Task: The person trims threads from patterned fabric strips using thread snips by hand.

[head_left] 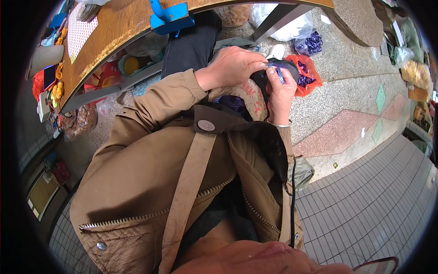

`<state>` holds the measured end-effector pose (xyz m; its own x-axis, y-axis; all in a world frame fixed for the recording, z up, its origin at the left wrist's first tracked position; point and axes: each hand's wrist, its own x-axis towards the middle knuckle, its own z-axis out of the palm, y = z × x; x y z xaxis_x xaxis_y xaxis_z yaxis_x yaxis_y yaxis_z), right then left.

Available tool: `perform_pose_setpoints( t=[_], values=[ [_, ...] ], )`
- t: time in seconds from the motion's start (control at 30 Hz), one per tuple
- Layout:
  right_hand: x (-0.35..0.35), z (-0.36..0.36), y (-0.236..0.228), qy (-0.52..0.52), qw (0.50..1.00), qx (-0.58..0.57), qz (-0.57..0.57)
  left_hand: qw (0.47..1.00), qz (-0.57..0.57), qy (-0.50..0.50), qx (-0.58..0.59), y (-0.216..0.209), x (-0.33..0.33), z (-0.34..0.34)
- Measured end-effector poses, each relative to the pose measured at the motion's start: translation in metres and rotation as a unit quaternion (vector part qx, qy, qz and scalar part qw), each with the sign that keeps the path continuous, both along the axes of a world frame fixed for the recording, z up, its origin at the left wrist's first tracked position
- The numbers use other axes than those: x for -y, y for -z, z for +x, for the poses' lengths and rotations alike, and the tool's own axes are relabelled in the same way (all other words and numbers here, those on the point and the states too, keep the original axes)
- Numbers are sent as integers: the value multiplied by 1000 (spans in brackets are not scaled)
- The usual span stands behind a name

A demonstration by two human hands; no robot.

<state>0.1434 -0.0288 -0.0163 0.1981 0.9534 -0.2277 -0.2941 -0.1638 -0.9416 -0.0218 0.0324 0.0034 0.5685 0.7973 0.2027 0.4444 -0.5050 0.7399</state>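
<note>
Over the lap, the right hand [280, 93] pinches a small blue strip [279, 73] — its long axis near upright — while the left hand [230, 66], fingertips pressed together, grips its upper end from the left.

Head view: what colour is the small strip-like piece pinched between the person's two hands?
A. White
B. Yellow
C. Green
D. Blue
D. The small strip held between the left hand and right hand is blue, seen above the person's lap beside an orange bag of purple pieces.
</note>
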Motion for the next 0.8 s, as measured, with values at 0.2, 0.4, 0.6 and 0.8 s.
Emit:
perform_pose_setpoints(
  t=[0.2, 0.4, 0.6, 0.8],
  values=[
    [-4, 6, -2, -14, 975, -215, -52, 998, -43, -21, 39, 6, -2, 0],
    [-6, 13, 4, 22, 934, -354, -45, 998, -42, -19, 30, 5, 3, -3],
    [-6, 13, 11, 4, 894, -444, -61, 998, -59, -2, 11, 7, 7, 2],
    [-7, 9, 13, 7, 896, -438, -78, 999, -34, 2, 27, 4, 8, 4]
  ],
)
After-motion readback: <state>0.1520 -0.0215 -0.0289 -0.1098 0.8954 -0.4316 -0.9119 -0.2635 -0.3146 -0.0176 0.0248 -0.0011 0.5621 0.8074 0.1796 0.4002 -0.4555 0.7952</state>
